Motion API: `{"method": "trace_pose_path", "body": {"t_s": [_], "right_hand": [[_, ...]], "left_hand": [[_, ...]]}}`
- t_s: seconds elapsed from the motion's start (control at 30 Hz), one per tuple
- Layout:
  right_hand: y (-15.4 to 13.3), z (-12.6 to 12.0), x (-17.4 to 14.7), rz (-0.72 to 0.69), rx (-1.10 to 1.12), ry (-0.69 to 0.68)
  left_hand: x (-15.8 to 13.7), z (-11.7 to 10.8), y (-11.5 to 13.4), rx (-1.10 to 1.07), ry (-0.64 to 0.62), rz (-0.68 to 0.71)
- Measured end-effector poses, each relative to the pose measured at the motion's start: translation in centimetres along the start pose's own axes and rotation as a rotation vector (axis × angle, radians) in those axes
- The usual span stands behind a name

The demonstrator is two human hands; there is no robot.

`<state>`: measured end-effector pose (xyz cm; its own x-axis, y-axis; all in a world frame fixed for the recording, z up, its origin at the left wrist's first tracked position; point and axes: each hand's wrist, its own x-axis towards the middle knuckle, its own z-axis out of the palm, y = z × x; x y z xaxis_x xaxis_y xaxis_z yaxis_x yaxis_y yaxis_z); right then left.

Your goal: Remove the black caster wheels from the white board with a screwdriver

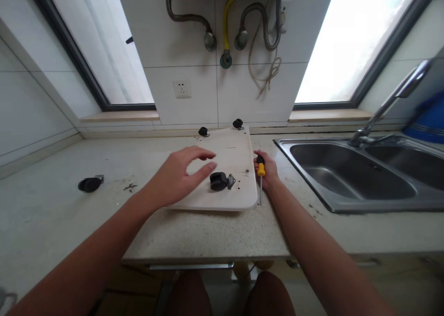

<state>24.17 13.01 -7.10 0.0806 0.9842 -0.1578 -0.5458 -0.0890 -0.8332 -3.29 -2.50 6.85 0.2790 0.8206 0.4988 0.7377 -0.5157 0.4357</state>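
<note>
A pale board [232,154] lies flat on the countertop [52,209]. A black caster wheel [220,181] with a metal plate sits loose near the board's front right corner. Two more casters [203,131] [237,123] stand at the board's far corners. My left hand [178,176] hovers over the board with fingers spread, its thumb close to the loose caster, holding nothing. My right hand [266,172] rests beside the board's right edge and grips a yellow-and-black screwdriver [260,176], its shaft pointing toward me.
Another black caster [90,184] lies on the counter at the left, with small dark screws [130,186] near it. A steel sink [350,177] with a faucet [391,99] fills the right. Hoses and a wall socket [181,88] are on the tiled wall behind.
</note>
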Motion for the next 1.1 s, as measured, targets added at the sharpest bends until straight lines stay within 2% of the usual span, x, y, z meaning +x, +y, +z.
{"method": "trace_pose_path", "body": {"t_s": [0.07,0.13,0.23,0.3,0.47,0.63,0.77,0.87,0.97,1.1], "right_hand": [[-0.2,0.1,-0.2,0.024,-0.013,0.01],[-0.4,0.1,-0.3,0.037,-0.021,0.019],[-0.5,0.2,-0.4,0.04,-0.027,0.028],[-0.5,0.4,-0.5,0.038,-0.028,0.034],[-0.6,0.6,-0.8,0.044,-0.021,0.03],[-0.7,0.7,-1.0,0.046,0.0,0.029],[-0.8,0.7,-0.9,0.049,0.018,0.031],[-0.8,0.7,-0.9,0.049,0.022,0.035],[-0.8,0.7,-1.0,0.046,0.02,0.038],[-0.9,0.6,-1.0,0.05,0.01,0.037]], "left_hand": [[1.6,2.3,2.4,0.093,-0.091,0.14],[2.7,4.0,3.2,0.248,-0.157,0.191],[3.5,5.4,2.6,0.428,-0.194,0.183],[3.7,5.8,2.2,0.459,-0.227,0.127],[4.1,5.9,2.2,0.307,-0.358,-0.091],[4.6,6.1,1.2,0.048,-0.437,-0.123],[4.5,6.0,0.2,-0.104,-0.432,-0.19],[4.3,5.7,0.1,-0.215,-0.475,-0.279],[4.1,5.3,0.1,-0.284,-0.505,-0.345],[4.0,5.3,-0.2,-0.302,-0.49,-0.364]]}}
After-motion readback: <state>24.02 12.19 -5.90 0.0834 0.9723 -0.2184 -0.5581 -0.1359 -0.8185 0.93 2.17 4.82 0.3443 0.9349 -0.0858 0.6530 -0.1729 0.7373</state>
